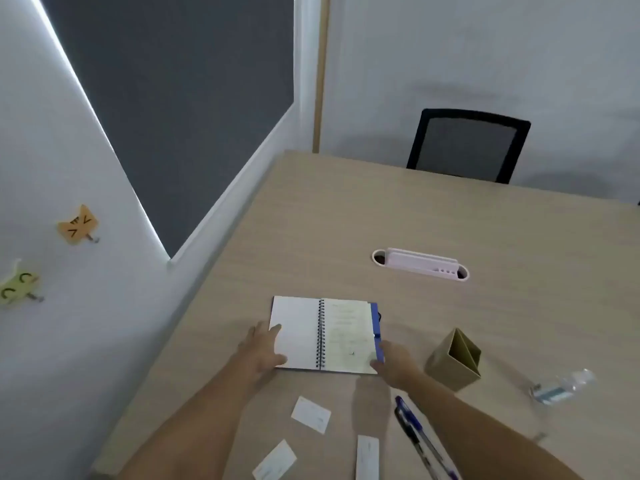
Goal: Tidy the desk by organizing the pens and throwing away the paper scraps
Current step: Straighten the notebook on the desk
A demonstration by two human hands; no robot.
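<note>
Left of centre, the left hand (263, 348) lies flat and spread, fingers on the left page edge of the open spiral notebook (323, 336), gripping nothing. Along the bottom edge, three paper scraps lie loose on the desk (450, 216): one at lower centre-left (275, 460), one above it (311, 414), one narrow strip (367, 457). The right hand (394, 362) rests at the notebook's lower right corner; its grasp cannot be determined. At lower right, two pens (420, 439) lie side by side. Right of the notebook stands a tan pen holder (455, 358).
</note>
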